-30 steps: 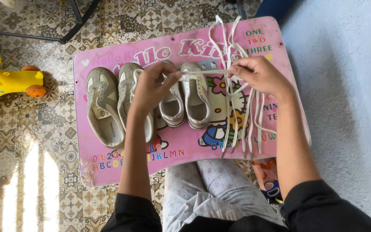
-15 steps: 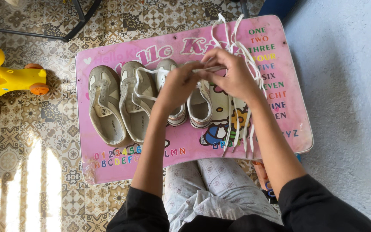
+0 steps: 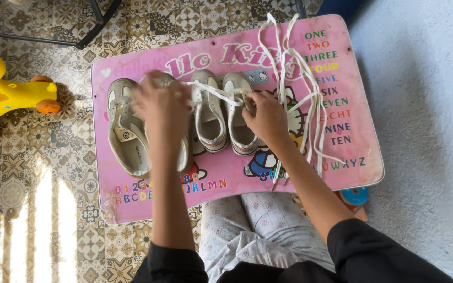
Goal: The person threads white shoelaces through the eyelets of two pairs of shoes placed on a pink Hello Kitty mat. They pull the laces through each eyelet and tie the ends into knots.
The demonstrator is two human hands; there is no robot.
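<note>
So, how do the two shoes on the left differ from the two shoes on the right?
The left pair of shoes is larger and grey-beige; the right pair of shoes is smaller and whiter, with coloured trim. The left hand covers part of the left pair; the right hand is at the right pair. Both pairs stand side by side on the pink table.

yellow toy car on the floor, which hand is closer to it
Left. The left hand is over the grey shoes at the left end of the pink table, nearer the yellow toy car. The right hand is further right, by the white shoe.
</note>
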